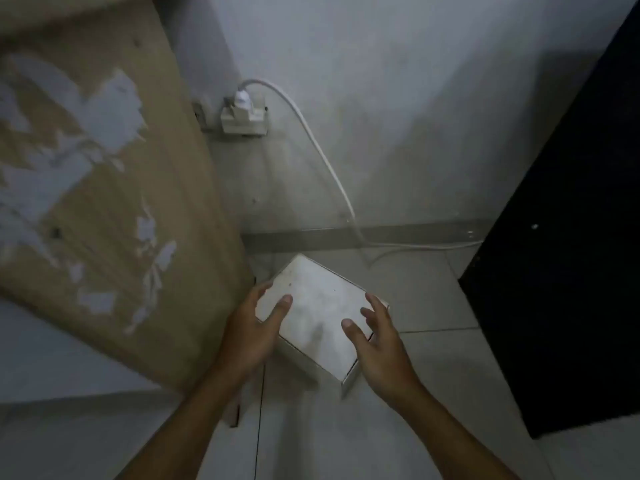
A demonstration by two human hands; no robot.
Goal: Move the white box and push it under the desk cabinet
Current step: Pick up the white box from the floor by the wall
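A dusty white box [320,311] sits low over the tiled floor, right beside the worn brown side panel of the desk cabinet [114,188]. My left hand [254,332] grips its left edge, thumb lying on the lid. My right hand [375,336] holds the right edge with its fingers spread, thumb on the lid too. The box is turned at an angle, one corner pointing toward the wall. I cannot tell whether the box rests on the floor or is lifted off it.
A white plug and adapter [244,114] sit in a wall socket above the box, and their white cable [332,168] drops to the floor and runs right. A dark piece of furniture [561,271] stands at the right. Pale floor tiles [433,427] lie below.
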